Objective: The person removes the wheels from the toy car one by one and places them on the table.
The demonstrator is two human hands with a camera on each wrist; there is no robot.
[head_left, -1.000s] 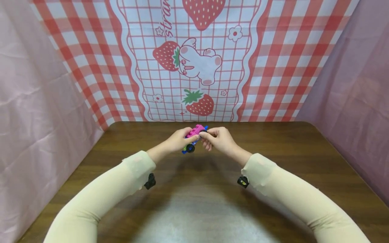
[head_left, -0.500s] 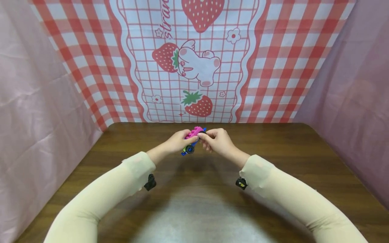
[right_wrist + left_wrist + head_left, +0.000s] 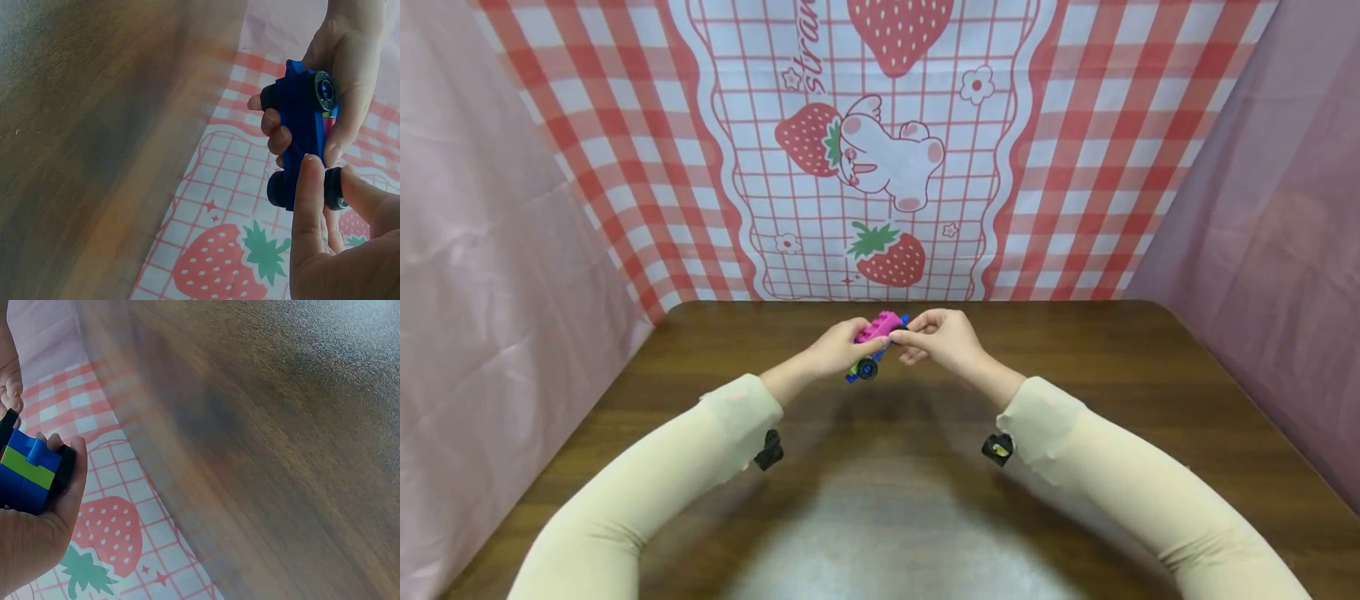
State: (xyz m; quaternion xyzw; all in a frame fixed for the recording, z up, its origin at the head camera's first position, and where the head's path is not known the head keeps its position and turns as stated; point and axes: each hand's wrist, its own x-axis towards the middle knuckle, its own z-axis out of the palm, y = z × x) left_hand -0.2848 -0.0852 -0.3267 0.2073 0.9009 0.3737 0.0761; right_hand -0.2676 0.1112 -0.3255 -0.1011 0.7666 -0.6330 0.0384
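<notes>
Head view: fingers (image 3: pixel 901 336) (both hands) pinching toy car (image 3: pixel 876 338)

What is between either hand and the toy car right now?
Nothing visible: the left hand grips the toy car directly, and the right hand pinches a wheel at its end, above the table.

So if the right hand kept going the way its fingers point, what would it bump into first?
Nothing new: the right hand already pinches the toy car at a black wheel. Beyond it comes the left hand, probably.
</notes>
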